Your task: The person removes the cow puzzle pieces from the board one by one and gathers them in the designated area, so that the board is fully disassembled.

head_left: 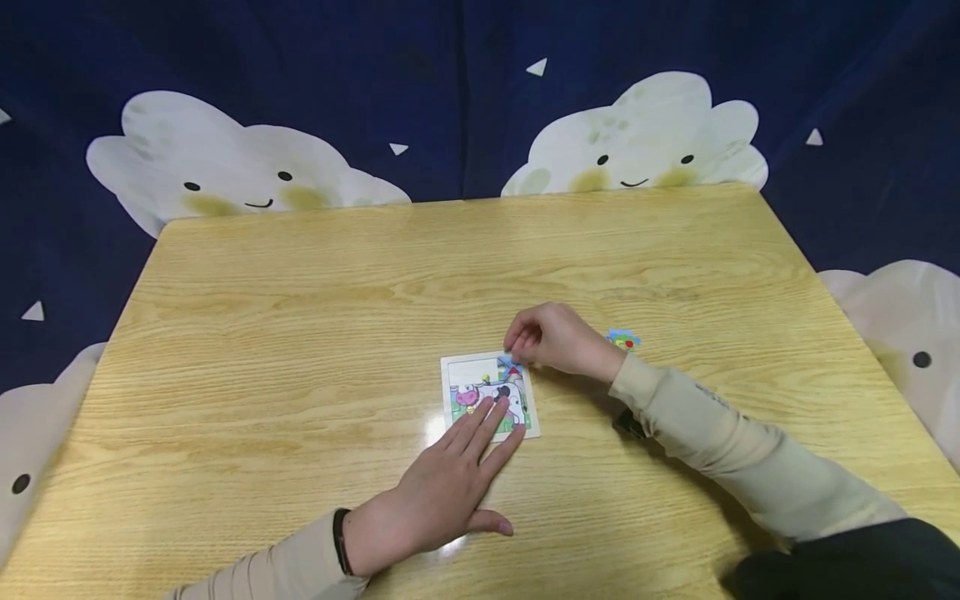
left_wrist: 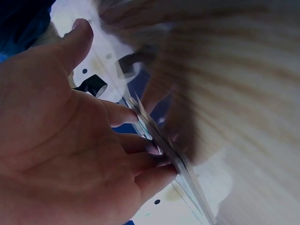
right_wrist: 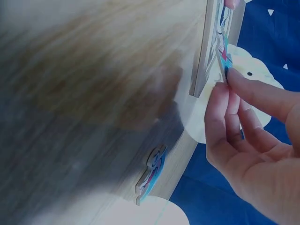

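A small square jigsaw puzzle board (head_left: 446,392) with a white border lies on the table, showing a cartoon cow; its upper left part is bare white. My left hand (head_left: 442,492) lies flat with straight fingers resting on the board's lower part. Between thumb and index finger, my right hand (head_left: 558,340) pinches a puzzle piece (right_wrist: 224,55) at the board's upper right corner. In the right wrist view the piece stands tilted above the board. Another loose puzzle piece (head_left: 623,339) lies to the right, just beyond my right hand.
The wooden table (head_left: 300,333) extends around the board on all sides. Behind it hangs a dark blue curtain (head_left: 450,83) with white clouds. A dark object (head_left: 862,567) is at the lower right, beside the right sleeve.
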A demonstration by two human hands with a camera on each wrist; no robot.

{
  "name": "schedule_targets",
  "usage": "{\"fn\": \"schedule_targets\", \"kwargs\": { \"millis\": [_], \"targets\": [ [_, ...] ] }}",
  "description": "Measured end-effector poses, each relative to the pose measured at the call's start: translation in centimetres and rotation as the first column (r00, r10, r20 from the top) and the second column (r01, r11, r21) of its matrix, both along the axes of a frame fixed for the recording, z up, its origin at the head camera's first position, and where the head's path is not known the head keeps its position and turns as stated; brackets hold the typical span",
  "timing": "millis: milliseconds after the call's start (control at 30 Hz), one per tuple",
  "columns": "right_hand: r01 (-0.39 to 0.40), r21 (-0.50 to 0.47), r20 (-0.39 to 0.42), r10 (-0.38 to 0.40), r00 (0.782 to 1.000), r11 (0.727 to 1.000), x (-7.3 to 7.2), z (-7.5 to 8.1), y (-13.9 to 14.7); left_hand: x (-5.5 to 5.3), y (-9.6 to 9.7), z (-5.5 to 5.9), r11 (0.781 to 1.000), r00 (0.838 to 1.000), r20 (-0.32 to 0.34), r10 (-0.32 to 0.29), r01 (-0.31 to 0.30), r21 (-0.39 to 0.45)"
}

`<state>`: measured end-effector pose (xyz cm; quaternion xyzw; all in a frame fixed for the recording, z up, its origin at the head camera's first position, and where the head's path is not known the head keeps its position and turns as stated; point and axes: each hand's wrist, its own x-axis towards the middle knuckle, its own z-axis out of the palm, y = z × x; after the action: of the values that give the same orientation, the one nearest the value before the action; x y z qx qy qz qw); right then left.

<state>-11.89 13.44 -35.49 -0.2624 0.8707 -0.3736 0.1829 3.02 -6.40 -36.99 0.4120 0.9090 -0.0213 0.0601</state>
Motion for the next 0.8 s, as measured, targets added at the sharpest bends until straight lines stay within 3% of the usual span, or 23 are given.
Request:
{"fn": "schedule_targets", "kwargs": {
  "millis": [333, 567, 800],
  "targets": [
    [-0.02, -0.049, 0.0, 0.02, 1.0, 0.999, 0.3, 0.1, 0.2, 0.0, 0.0, 0.0, 1.0, 1.0, 0.018, 0.006, -0.006, -0.01],
    [-0.051, -0.052, -0.031, 0.049, 0.998, 0.997, 1.4, -0.8, 0.1, 0.0, 0.0, 0.0, 1.0, 1.0, 0.025, 0.004, -0.004, -0.008],
    [-0.019, -0.086, -0.039, 0.016, 0.999, 0.996, 1.8, -0.5, 1.5, 0.0, 0.0, -0.1, 1.0, 1.0, 0.03, 0.009, -0.008, -0.007]
  ]
}}
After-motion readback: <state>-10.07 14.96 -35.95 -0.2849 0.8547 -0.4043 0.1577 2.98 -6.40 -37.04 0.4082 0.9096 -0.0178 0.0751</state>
